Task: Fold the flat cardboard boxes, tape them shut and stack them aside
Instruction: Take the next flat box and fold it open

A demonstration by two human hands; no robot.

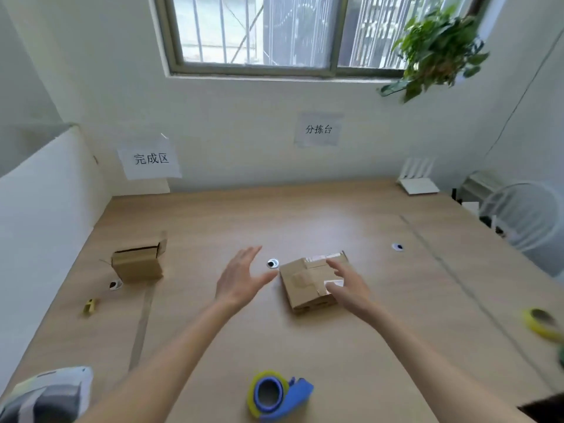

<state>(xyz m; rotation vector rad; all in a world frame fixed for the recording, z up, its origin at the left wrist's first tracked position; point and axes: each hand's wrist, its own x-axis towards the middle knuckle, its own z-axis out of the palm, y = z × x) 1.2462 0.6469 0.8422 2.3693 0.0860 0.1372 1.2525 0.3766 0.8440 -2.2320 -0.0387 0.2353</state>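
A small taped cardboard box (305,282) lies on the wooden table (335,346) in the middle. My right hand (348,285) rests on the box's right side, thumb and fingers spread over the taped top. My left hand (241,277) hovers just left of the box with straight fingers, holding nothing. A second folded cardboard box (139,262) stands at the left of the table below a paper sign. A blue tape dispenser with a yellow-green roll (276,395) sits at the near edge between my forearms.
A yellow tape roll (541,323) lies at the right edge. A small yellow object (90,306) lies near the left. Round cable holes (272,263) (397,247) dot the table. A white router (416,178) stands at the back right, and a white fan (528,218) stands to the right.
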